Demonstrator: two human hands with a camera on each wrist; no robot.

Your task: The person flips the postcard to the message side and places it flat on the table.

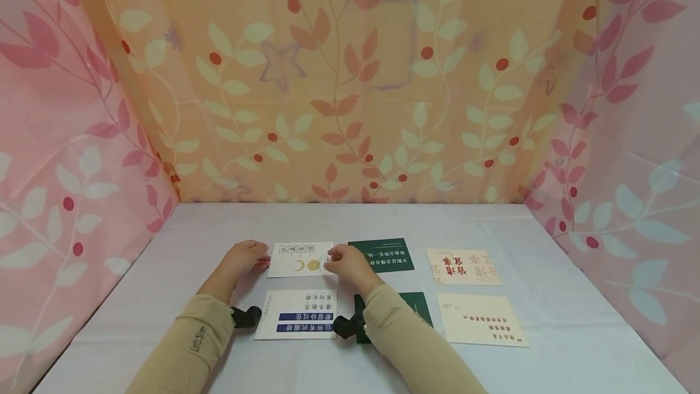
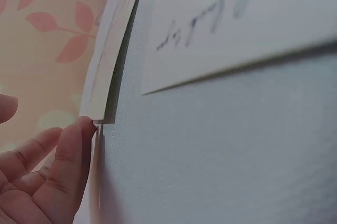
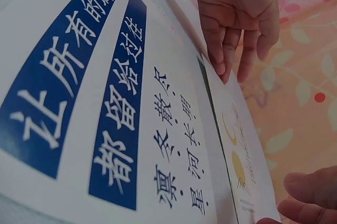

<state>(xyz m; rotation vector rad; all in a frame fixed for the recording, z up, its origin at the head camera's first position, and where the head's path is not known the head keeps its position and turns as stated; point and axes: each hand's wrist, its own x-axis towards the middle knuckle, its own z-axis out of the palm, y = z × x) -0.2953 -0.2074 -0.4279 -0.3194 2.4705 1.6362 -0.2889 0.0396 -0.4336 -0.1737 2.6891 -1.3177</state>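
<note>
A white card (image 1: 290, 265) with a gold moon, a gold sun and boxed characters lies on the white tabletop between the two hands. At its left edge is my left hand (image 1: 250, 257); in the left wrist view the fingertips (image 2: 87, 124) meet the card's corner, with the thumb held apart. My right hand (image 1: 352, 266) is at the opposite edge, its fingers over the card's end. In the right wrist view its thumb (image 3: 310, 186) stands off from the card. Closer to me lies a white card (image 1: 298, 315) with two blue text bands.
Right of the moon card lies a dark green card (image 1: 391, 255), with another green card (image 1: 418, 306) partly under the right forearm. Farther right are a cream card with red characters (image 1: 465, 266) and a cream card with dark text (image 1: 481, 319). Floral cloth (image 1: 350, 96) walls surround the table.
</note>
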